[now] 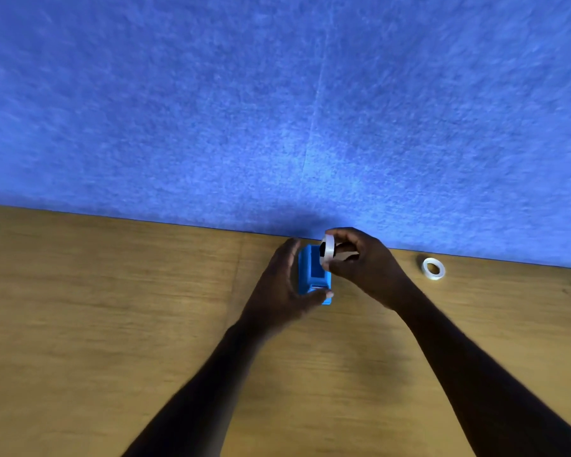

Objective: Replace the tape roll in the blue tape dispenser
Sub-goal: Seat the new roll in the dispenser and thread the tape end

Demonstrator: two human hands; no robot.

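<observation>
The blue tape dispenser (314, 275) stands on the wooden table close to the blue wall. My left hand (285, 285) wraps around its left side and front, thumb across the near end. My right hand (363, 265) holds a white tape roll (327, 250) with a dark core upright, on edge, just above the dispenser's open well at its right rim. Whether the roll touches the dispenser I cannot tell. A second white tape roll (433, 268) lies flat on the table to the right, apart from both hands.
The wooden table (112, 308) runs the full width of the view. A blue felt wall (277, 110) rises right behind the dispenser and the loose roll.
</observation>
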